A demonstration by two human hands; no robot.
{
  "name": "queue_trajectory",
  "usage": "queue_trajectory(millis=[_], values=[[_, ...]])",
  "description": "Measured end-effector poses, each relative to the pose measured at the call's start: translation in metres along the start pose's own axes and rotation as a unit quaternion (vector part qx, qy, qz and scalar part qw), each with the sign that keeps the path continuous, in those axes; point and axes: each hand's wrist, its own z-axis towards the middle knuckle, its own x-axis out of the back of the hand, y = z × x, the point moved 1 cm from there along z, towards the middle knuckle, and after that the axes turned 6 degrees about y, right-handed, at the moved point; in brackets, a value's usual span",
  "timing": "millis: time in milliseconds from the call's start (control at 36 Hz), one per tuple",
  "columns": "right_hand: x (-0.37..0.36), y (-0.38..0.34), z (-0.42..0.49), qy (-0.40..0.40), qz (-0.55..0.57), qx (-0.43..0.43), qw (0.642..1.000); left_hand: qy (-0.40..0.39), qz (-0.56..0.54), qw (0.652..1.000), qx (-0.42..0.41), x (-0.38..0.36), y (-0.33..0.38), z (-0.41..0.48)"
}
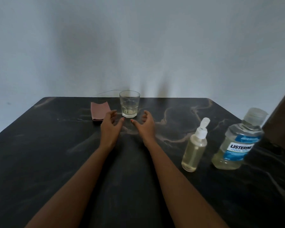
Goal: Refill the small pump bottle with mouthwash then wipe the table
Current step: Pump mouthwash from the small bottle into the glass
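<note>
A small clear pump bottle [194, 149] with a white pump top stands at the right, holding pale yellow liquid. To its right stands a larger mouthwash bottle [237, 143] with a blue label and a clear cap. A folded pink cloth [99, 112] lies at the far left of centre. My left hand [110, 128] and my right hand [146, 126] hover over the dark table [39, 162], fingers spread, holding nothing, just in front of a clear glass [129, 103].
The glass holds a little pale liquid at its bottom and stands near the table's far edge, by a grey wall. A dark brown object [281, 122] juts in at the right edge, behind the mouthwash bottle.
</note>
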Motion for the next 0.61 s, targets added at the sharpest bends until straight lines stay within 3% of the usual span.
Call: queue_trajectory(millis=[306, 472, 611], values=[[-0.022, 0.012, 0.06, -0.045, 0.079, -0.042, 0.995, -0.041, -0.064, 0.997, -0.016, -0.041, -0.02, 0.055], [-0.032, 0.014, 0.076, -0.111, 0.08, -0.023, 0.99, -0.032, -0.082, 0.996, -0.006, -0.052, -0.027, 0.071], [-0.035, 0.016, 0.081, -0.113, 0.076, -0.011, 0.991, -0.022, -0.066, 0.998, 0.002, -0.058, -0.033, 0.079]])
